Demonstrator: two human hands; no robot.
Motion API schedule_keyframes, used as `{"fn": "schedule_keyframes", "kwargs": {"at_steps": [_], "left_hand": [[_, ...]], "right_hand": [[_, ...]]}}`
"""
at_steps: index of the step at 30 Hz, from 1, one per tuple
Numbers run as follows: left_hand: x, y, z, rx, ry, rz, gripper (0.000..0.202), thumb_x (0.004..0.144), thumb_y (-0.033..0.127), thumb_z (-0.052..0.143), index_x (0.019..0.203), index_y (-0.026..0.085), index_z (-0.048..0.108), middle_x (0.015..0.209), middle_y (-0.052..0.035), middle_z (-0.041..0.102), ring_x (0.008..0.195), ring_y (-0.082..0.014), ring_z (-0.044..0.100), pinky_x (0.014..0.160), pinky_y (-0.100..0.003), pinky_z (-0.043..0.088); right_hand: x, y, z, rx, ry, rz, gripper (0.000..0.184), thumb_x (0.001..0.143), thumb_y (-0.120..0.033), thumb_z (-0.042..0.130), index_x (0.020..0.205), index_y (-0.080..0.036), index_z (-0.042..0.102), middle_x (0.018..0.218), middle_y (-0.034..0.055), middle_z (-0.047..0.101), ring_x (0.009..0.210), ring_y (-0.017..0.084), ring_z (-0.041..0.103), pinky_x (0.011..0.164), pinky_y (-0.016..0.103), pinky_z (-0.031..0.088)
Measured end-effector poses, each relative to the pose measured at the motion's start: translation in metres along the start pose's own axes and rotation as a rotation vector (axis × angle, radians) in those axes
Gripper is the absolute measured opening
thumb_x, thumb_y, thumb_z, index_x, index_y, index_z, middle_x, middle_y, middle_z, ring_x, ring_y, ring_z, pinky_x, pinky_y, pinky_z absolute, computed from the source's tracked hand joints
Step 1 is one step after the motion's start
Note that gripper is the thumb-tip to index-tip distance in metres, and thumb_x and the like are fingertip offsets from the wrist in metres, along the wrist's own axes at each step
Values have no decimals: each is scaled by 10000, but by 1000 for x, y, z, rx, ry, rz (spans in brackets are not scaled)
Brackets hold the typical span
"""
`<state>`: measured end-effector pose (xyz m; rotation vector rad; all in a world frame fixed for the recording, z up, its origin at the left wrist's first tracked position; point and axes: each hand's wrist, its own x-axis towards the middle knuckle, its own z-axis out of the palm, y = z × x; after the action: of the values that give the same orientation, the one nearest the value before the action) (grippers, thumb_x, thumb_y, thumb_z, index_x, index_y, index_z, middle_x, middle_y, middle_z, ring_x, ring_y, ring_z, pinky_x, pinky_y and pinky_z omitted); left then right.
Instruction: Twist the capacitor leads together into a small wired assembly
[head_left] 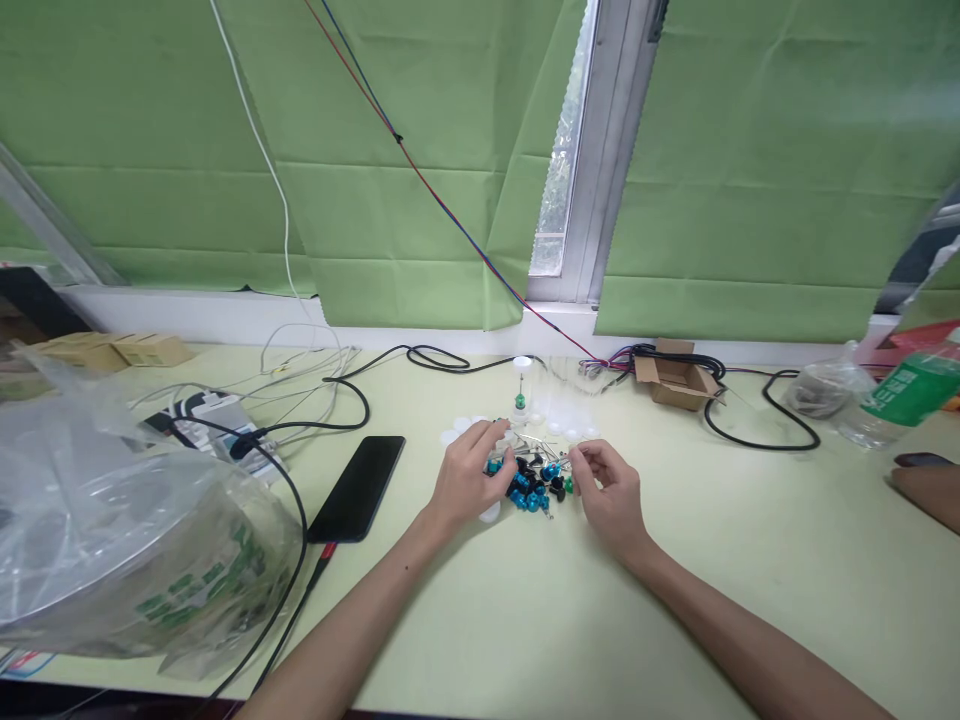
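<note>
A heap of small parts with blue and black heads (pixel 531 490) and thin metal pins lies on the pale table in front of me. My left hand (pixel 471 470) is at the heap's left edge, thumb and fingers apart, with nothing visible between them. At the right edge, my right hand (pixel 611 492) has thumb and forefinger pressed together; what they pinch is too small to make out. A small green piece (pixel 568 486) shows beside that thumb. Behind the heap stands a clear vial with a white cap (pixel 522 365) and a green-headed part (pixel 520 401) inside.
Clear, white-capped vials (pixel 570 412) lie behind the heap. A black phone (pixel 358 489) and a large plastic bag (pixel 142 560) are on the left. Black cable (pixel 439 358), a small open carton (pixel 675 380) and a green-labelled bottle (pixel 904 395) sit farther back. Another person's hand (pixel 930 490) is at far right.
</note>
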<state>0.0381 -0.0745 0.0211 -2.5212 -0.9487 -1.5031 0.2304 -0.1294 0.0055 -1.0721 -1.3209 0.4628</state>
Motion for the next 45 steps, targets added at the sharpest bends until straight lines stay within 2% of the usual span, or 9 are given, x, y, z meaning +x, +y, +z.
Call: {"fn": "schedule_keyframes", "kwargs": {"at_steps": [4, 9, 13, 17, 23, 33, 45], "left_hand": [[-3, 0, 1, 19, -87, -58, 324, 829, 156, 517, 1141, 192, 596, 849, -41, 632, 710, -156, 570, 655, -278, 470], [-8, -1, -1, 108, -245, -104, 392, 829, 158, 494, 1205, 196, 597, 865, -42, 640, 726, -160, 582, 671, -276, 470], [-10, -1, -1, 171, -312, -107, 383, 820, 148, 503, 1182, 207, 612, 892, -54, 646, 779, -181, 600, 689, -284, 470], [-9, 3, -1, 171, -364, -99, 376, 818, 132, 502, 1171, 204, 609, 866, -54, 634, 770, -186, 588, 674, -286, 459], [-8, 6, -1, 153, -398, -99, 364, 830, 131, 487, 1167, 212, 599, 873, -51, 629, 771, -186, 586, 678, -286, 446], [-8, 12, -3, 133, -394, -87, 349, 841, 129, 476, 1156, 216, 598, 867, -57, 631, 781, -195, 594, 679, -298, 452], [-8, 11, -4, 118, -364, -99, 347, 848, 141, 485, 1167, 219, 597, 881, -57, 636, 781, -188, 597, 693, -297, 468]], "right_hand": [[6, -4, -4, 111, 43, 52, 196, 902, -350, 586, 784, -194, 562, 574, -40, 503, 473, 107, 481, 468, 245, 407], [16, -4, -7, 361, 110, 200, 242, 880, -367, 617, 734, -200, 522, 559, -56, 464, 427, 89, 452, 420, 235, 350], [23, 2, -9, 546, 118, 347, 270, 822, -356, 668, 684, -195, 501, 567, -63, 441, 411, 75, 433, 389, 219, 304], [24, 4, -9, 633, 96, 408, 245, 790, -329, 689, 692, -193, 511, 552, -64, 466, 393, 69, 430, 386, 213, 296], [22, -1, -7, 676, 61, 429, 233, 786, -319, 687, 691, -193, 515, 533, -64, 473, 386, 72, 425, 386, 211, 292], [20, 0, -4, 679, 14, 458, 259, 781, -356, 686, 698, -199, 498, 563, -57, 476, 407, 77, 417, 401, 226, 299], [13, 10, 4, 648, -54, 472, 292, 742, -373, 764, 797, -194, 540, 567, -58, 541, 416, 71, 437, 403, 205, 307]]}}
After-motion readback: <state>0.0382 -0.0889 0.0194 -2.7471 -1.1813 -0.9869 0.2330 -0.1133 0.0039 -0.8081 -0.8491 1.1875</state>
